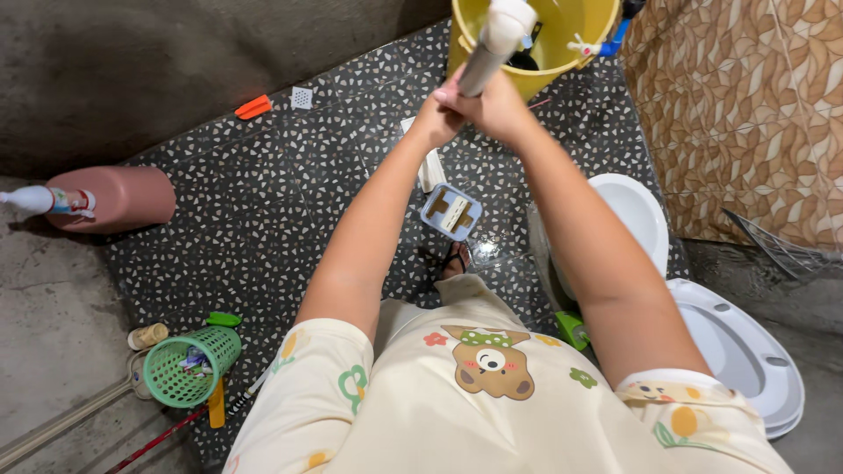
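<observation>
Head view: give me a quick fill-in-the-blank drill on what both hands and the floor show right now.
1. The left hand and right hand together grip one white ____.
2. Just beyond the hands stands a ____ bucket.
3. The mesh basket on the floor is ____.
4. The toilet seat by the toilet bowl lies to the person's ____.

Missing words: pipe; yellow; green; right

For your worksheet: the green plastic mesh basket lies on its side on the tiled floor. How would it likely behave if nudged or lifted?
The green plastic mesh basket looks round-walled and lies on its side, so a nudge would probably roll it. Its open lattice suggests it is light for its size. The small items inside might spill from the open mouth when lifted.
</observation>
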